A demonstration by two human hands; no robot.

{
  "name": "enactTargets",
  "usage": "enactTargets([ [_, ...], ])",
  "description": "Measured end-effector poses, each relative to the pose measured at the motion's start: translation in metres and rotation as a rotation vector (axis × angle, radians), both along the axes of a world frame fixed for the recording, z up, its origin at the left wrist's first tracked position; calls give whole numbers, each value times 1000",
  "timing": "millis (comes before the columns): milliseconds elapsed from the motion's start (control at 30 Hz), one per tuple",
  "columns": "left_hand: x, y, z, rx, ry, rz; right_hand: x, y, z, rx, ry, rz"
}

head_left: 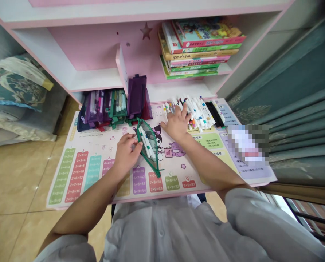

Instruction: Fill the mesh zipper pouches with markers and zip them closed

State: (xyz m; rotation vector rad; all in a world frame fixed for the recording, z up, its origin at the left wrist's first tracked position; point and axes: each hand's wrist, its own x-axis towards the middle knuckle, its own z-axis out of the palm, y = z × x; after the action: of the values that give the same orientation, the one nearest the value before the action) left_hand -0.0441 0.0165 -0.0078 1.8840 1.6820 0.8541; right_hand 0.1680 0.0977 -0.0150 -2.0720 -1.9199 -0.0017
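My left hand (126, 153) grips the rim of an open green mesh pencil pouch (148, 147) that lies on the desk mat with a few white markers inside. My right hand (176, 123) reaches forward with its fingers spread over a pile of loose white markers (198, 111) at the back right of the mat; whether it holds one is hidden. The mat (97, 171) is printed with coloured multiplication tables and cartoon figures.
Filled purple and green mesh pouches (102, 109) stand in a row at the back left, one purple pouch (136, 94) upright against a pink divider. Stacked books (200, 47) lie on the shelf above. A teal curtain (301, 94) hangs on the right, bedding on the left.
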Motion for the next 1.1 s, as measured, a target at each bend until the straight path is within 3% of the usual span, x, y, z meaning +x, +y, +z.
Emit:
enactTargets([
  [167,-1,0,0,1,-1,2,8,11,-19,-42,-76,-25],
  [533,1,0,0,2,-5,-3,10,15,-20,-73,-47,22],
  [667,0,-1,2,-1,1,-3,3,5,-2,-27,-11,71],
  [800,0,-1,2,10,7,-6,-9,-24,35,25,77,144],
  [933,0,1,-1,22,9,-1,-20,-58,65,13,151,319],
  [1100,0,2,-3,39,-1,-11,-30,-77,69,-144,101,444],
])
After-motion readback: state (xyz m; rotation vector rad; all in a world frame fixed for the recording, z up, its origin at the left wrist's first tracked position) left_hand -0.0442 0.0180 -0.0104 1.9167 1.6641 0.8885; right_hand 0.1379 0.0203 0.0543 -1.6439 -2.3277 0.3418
